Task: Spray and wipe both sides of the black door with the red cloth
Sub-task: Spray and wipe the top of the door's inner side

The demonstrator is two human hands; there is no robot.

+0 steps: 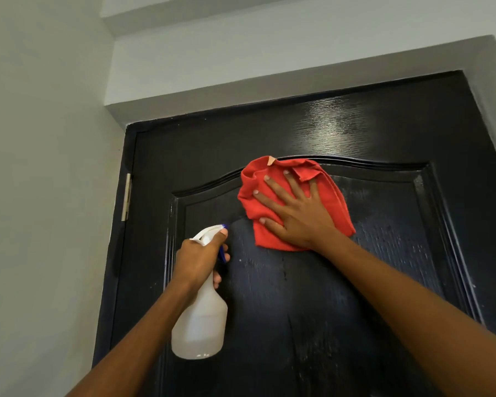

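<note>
— What is seen, biggest first?
— The black door [312,296], shut in its frame, streaked wet. The red cloth [269,207] is pressed flat under the arched panel moulding by the spread right hand [295,214].
— And the spray bottle [199,319]?
— Gripped at its neck by the closed left hand [196,259], nozzle toward the door.

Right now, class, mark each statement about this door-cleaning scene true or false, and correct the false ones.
1. The right hand presses the red cloth flat against the black door. True.
2. The left hand holds a green spray bottle. False: the spray bottle is translucent white with a blue trigger.
3. A hinge shows on the door's left edge. True.
4. The cloth lies over the door's bottom panel. False: it sits near the arched top of the raised panel.
</note>
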